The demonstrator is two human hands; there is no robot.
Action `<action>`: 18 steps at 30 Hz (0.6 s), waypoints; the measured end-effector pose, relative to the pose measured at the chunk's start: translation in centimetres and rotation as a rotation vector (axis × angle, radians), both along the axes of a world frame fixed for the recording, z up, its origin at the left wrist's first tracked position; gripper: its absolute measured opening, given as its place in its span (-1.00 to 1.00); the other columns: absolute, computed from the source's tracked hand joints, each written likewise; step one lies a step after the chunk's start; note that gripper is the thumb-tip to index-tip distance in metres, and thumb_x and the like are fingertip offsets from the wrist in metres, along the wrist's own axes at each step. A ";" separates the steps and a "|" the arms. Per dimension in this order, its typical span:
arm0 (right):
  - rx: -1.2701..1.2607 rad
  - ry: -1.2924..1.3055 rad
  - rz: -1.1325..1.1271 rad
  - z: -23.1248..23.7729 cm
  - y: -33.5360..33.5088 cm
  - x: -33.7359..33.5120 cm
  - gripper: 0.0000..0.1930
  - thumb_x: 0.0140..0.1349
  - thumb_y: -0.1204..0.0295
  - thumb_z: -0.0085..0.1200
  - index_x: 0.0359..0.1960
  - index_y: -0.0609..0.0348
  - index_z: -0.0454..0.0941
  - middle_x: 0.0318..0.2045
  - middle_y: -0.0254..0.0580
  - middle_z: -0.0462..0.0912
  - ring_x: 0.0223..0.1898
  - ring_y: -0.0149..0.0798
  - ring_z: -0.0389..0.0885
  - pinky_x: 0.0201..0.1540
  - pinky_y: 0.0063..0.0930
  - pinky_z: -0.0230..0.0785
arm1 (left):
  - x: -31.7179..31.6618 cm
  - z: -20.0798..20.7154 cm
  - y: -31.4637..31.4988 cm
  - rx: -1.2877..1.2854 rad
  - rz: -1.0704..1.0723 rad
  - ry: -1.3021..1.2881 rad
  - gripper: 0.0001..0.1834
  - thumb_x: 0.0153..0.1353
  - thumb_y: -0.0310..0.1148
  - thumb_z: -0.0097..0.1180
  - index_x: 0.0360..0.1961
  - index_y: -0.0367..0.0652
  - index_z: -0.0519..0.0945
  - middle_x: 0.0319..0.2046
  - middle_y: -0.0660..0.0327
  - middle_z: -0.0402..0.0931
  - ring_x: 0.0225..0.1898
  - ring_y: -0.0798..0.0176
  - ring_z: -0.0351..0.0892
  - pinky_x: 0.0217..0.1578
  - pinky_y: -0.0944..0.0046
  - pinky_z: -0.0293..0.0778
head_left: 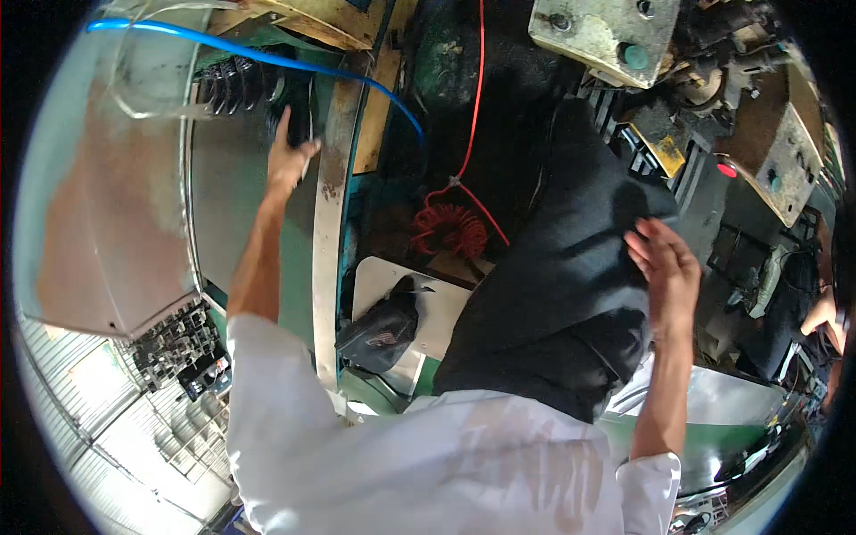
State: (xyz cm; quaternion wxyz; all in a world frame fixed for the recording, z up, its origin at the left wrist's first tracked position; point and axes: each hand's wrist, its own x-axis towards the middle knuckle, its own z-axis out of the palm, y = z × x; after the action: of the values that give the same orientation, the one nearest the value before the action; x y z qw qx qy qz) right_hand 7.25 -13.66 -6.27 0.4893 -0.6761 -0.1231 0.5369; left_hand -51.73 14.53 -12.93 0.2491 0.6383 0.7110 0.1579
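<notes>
Item observed: a row of dark, shiny curved pieces [239, 86]. It lies ahead of the left fingers and off to their left, at the far end of the grey desk [254, 192]. A gap is visible between the row and the outstretched index finger; the pieces are too dark and small for their exact kind to be determined.

Left hand [291, 159]: index finger extended forward, thumb spread away to the right; the remaining fingers cannot be made out clearly. The forearm reaches out over the desk.

Right hand [669, 272]: well apart from the row, at the person's right knee. Its fingers are lightly bent and close together, directed toward the dark trousers [553, 259]. Whether they touch the cloth, I cannot tell.

Surroundings: a blue hose [267, 58] passes ahead of the left fingers and bends down to their right. A metal upright [333, 201] stands just right of the left thumb. Between the two hands, a red coiled hose [450, 230] hangs near the legs. Behind and right of the left fingers, a black bag-like article [383, 334] rests on a pale plate [439, 308]. Ahead of the right fingers is a worn control box [593, 45] with a green button.
</notes>
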 end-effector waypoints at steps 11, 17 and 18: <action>-0.146 -0.223 -0.053 0.3 -5.3 9.9 -0.53 0.62 0.32 0.02 0.40 0.41 0.45 0.26 0.06 0.65 0.19 -0.12 0.73 0.27 -0.25 0.57 | -0.5 -9.4 22.2 -0.361 -0.312 1.178 -0.20 0.46 0.00 0.14 0.65 0.56 0.10 0.72 0.06 -0.30 0.58 -0.56 -0.02 0.42 -0.49 0.28; -0.232 -0.228 -0.199 -0.7 -21.4 13.8 -0.45 0.56 0.18 0.17 0.43 0.23 0.45 0.26 -0.07 0.68 0.17 -0.15 0.73 0.25 -0.25 0.55 | -2.3 -12.2 24.4 -0.294 -0.240 1.061 -0.12 0.43 0.15 0.15 0.66 0.22 0.12 0.68 0.05 -0.04 0.57 -0.63 -0.06 0.45 -0.43 0.25; -0.364 -0.293 -0.272 -1.9 -25.6 14.2 -0.42 0.55 0.14 0.16 0.45 0.23 0.44 0.26 -0.08 0.68 0.19 -0.16 0.71 0.23 -0.29 0.55 | -3.6 -11.3 25.5 -0.250 -0.281 1.110 -0.08 0.42 0.19 0.15 0.67 0.12 0.12 0.64 -0.02 0.09 0.57 -0.59 -0.01 0.45 -0.44 0.23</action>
State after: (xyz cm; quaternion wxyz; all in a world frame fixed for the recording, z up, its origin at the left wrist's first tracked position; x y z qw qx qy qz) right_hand 21.45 -39.29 -8.13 0.4040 -0.8338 -0.0021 0.3761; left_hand -55.30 40.08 -24.22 -0.0687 0.6792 0.6570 -0.3198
